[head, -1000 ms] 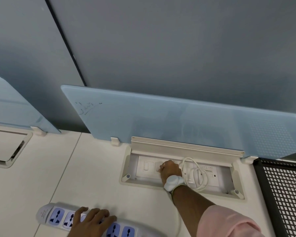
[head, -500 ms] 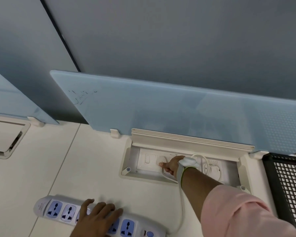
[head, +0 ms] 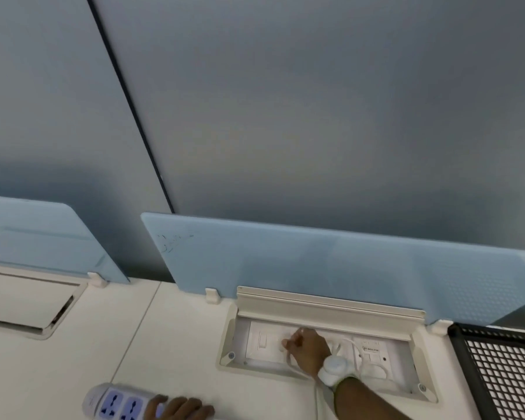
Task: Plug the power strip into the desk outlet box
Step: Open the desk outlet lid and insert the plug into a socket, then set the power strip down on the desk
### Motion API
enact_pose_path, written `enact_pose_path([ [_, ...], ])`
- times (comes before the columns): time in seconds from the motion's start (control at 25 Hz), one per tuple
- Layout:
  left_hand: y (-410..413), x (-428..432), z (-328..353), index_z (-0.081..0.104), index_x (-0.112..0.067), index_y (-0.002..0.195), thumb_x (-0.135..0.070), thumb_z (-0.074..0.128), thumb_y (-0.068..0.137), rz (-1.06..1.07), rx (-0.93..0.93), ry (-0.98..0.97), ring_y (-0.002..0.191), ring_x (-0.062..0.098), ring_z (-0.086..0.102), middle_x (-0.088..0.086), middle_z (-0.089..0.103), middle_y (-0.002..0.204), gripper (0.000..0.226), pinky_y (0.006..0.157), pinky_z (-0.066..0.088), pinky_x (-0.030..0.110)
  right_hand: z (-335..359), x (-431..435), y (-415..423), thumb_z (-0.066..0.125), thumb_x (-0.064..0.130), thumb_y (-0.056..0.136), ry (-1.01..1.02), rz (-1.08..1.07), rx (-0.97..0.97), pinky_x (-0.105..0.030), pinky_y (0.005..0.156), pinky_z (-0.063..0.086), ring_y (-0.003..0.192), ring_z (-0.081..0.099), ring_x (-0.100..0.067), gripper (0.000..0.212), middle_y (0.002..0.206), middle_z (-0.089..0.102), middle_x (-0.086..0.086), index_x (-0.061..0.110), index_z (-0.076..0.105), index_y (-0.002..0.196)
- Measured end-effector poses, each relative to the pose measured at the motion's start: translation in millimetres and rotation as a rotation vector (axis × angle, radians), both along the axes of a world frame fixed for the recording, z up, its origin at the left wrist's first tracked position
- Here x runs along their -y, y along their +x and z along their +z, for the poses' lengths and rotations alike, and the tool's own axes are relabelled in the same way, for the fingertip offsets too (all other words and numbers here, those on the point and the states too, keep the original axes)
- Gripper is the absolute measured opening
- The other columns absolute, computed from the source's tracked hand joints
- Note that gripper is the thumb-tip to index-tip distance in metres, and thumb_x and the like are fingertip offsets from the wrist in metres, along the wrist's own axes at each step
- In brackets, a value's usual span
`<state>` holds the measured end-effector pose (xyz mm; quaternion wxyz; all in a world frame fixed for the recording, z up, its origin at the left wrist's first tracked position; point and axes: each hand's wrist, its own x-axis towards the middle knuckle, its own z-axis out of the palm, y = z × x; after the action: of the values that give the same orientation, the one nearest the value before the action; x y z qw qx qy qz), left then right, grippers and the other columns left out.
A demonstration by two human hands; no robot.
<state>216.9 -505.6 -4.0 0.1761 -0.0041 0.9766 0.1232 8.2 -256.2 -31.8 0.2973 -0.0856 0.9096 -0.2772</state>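
Note:
The desk outlet box (head: pixel 419 338) is a recessed white tray in the desk with its lid flipped up at the back. Inside, my right hand (head: pixel 308 348) reaches to the white socket panel (head: pixel 262 344), fingers pinched at the socket; the plug itself is hidden by the hand. A thin white cord (head: pixel 344 344) loops behind my wrist, which wears a white band. At the bottom edge my left hand (head: pixel 179 409) lies flat on the white power strip (head: pixel 115 403) with blue sockets.
A frosted blue divider panel (head: pixel 315 262) stands just behind the box, with a second one (head: pixel 43 241) at left. A black mesh tray (head: pixel 503 374) sits at the right. A closed outlet hatch (head: pixel 28 307) lies in the neighbouring desk at left.
The view tilted upward, so the desk sits lower in frame. My right hand stays at the socket panel, wrist turned back over the cord. The left hand stays on the strip.

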Motion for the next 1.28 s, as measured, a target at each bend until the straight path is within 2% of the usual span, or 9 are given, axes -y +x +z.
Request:
enact_pose_path([
  [0.2,-30.3,64.1,20.4,0.059,-0.046,0.11,-0.062,0.078,0.029,0.02,-0.084,-0.12,0.086,-0.001,0.066,-0.025,0.066,0.1,0.085,0.067,0.042,0.028,42.7,-71.2,6.7,0.044,0.057,0.087,0.058,0.237,-0.159,-0.027,0.084,0.046,0.1,0.062,-0.01,0.033,0.106,0.07,0.013,0.034,0.067,0.096],
  [0.4,-78.1,111.5,23.8,0.037,-0.043,0.136,-0.05,0.068,0.073,0.065,-0.056,-0.232,0.116,0.007,0.051,-0.019,0.054,0.128,0.07,0.099,0.033,0.039,20.3,-113.1,3.1,0.036,0.058,0.089,0.316,0.351,-0.331,-0.028,0.078,0.045,0.095,0.065,-0.017,0.047,0.098,0.072,0.007,0.029,0.073,0.094],
  [0.56,-109.2,123.4,17.7,0.032,-0.041,0.139,-0.05,0.063,0.078,0.118,0.0,-0.235,0.116,0.009,0.051,-0.018,0.053,0.128,0.069,0.102,0.034,0.041,4.1,-115.4,7.2,0.055,0.046,0.085,0.443,0.137,-0.158,-0.029,0.081,0.05,0.091,0.063,-0.024,0.029,0.103,0.059,-0.007,0.027,0.074,0.096],
  [0.68,-118.5,135.0,8.4,0.032,-0.04,0.139,-0.049,0.065,0.078,0.145,0.059,-0.256,0.115,0.01,0.052,-0.016,0.054,0.128,0.07,0.102,0.034,0.041,-1.3,-107.1,-2.8,0.065,0.026,0.076,0.406,-0.053,-0.039,-0.025,0.071,0.054,0.083,0.066,-0.021,0.006,0.095,0.071,-0.008,0.02,0.067,0.074],
  [0.76,-118.1,144.0,1.8,0.033,-0.04,0.139,-0.049,0.067,0.077,0.148,0.081,-0.261,0.115,0.01,0.053,-0.017,0.054,0.127,0.072,0.102,0.034,0.04,-4.3,-99.0,-11.9,0.064,0.019,0.075,0.414,-0.083,-0.001,-0.022,0.068,0.053,0.087,0.071,-0.022,0.015,0.093,0.075,-0.008,0.022,0.057,0.062],
  [0.88,-119.5,152.3,-3.0,0.035,-0.04,0.138,-0.046,0.071,0.075,0.167,0.074,-0.25,0.114,0.01,0.054,-0.016,0.055,0.127,0.072,0.103,0.035,0.039,-7.5,-85.0,-17.4,0.056,0.021,0.087,0.519,-0.014,0.013,-0.02,0.084,0.049,0.109,0.065,-0.02,0.009,0.115,0.069,-0.006,0.017,0.062,0.092],
  [0.96,-123.9,154.3,-1.6,0.036,-0.04,0.136,-0.043,0.073,0.075,0.164,0.107,-0.25,0.113,0.01,0.055,-0.015,0.056,0.126,0.072,0.104,0.036,0.039,-9.9,-72.0,-20.8,0.041,0.016,0.095,0.636,0.145,-0.02,-0.025,0.096,0.047,0.119,0.058,-0.021,0.03,0.128,0.062,-0.008,0.008,0.058,0.119],
  [1.08,-123.4,161.9,-2.6,0.036,-0.04,0.135,-0.04,0.074,0.073,0.201,0.142,-0.273,0.111,0.01,0.056,-0.015,0.056,0.123,0.072,0.102,0.038,0.039,2.4,-32.1,-15.9,0.04,0.006,0.093,0.637,0.433,-0.027,-0.037,0.095,0.048,0.118,0.058,-0.033,0.035,0.128,0.06,-0.019,0.001,0.057,0.123],
  [1.28,-120.2,166.2,-4.6,0.035,-0.037,0.137,-0.037,0.073,0.075,0.236,0.124,-0.303,0.115,0.012,0.054,-0.013,0.055,0.126,0.073,0.103,0.04,0.039,0.1,30.2,11.8,0.045,0.047,0.09,0.348,0.427,-0.254,-0.045,0.079,0.051,0.099,0.063,-0.029,0.04,0.106,0.067,-0.006,0.023,0.067,0.114],
])
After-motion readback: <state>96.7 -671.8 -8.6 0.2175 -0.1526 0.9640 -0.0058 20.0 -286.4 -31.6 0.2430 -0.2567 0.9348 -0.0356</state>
